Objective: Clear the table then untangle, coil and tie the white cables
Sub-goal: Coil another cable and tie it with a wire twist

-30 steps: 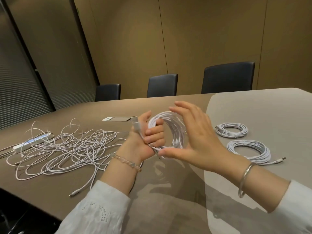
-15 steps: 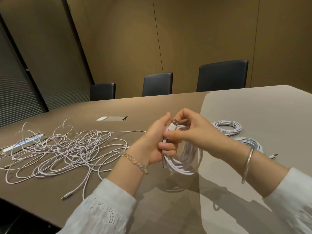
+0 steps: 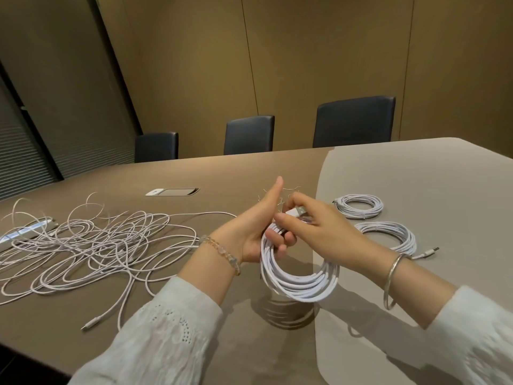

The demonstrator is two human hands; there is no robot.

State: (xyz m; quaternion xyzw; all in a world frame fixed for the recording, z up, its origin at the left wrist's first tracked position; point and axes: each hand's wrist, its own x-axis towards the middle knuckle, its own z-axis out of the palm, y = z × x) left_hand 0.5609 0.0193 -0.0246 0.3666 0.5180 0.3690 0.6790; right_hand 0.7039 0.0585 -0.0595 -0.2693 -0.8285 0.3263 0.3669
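A coiled white cable [image 3: 298,282] hangs above the table's near middle. My left hand [image 3: 258,232] grips the top of the coil, its fingers curled through the loops and the thumb raised. My right hand [image 3: 313,226] pinches the cable's USB plug [image 3: 298,212] just above the coil. A large tangle of white cables [image 3: 91,245] sprawls over the left of the table. Two finished coils lie at the right, one farther back [image 3: 359,206] and one nearer [image 3: 387,236].
A white power strip [image 3: 25,232] lies at the far left under the tangle. A flush socket cover [image 3: 172,192] sits in the brown table [image 3: 222,173]. Some thin wire ties [image 3: 288,190] lie behind my hands. Three dark chairs stand along the far side.
The coil has dropped from upright in front of me to hanging below my left hand. My right hand went from cupping the coil to pinching the plug end.
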